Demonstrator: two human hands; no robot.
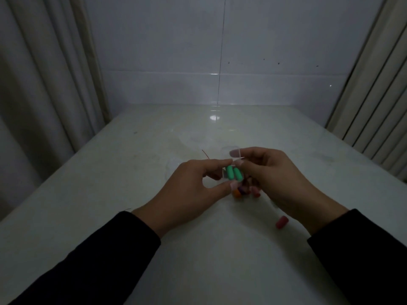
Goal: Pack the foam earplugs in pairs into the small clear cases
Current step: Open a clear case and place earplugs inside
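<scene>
Two green foam earplugs (234, 175) lie side by side inside a small clear case (226, 175) held above the table. My left hand (189, 190) pinches the case's lower part between thumb and fingers. My right hand (273, 179) pinches its raised clear lid (233, 154) with thumb and forefinger. Under the hands lie loose earplugs: an orange one (237, 193), a purple one (243, 190) and a pink one (256, 192), partly hidden. Another pink earplug (282, 222) lies by my right wrist.
The white table (198, 249) stands against a tiled wall (220, 51), with curtains (44, 84) on both sides. A thin red thread (206, 154) lies beyond my left hand. A faint clear item (174, 164) lies near it.
</scene>
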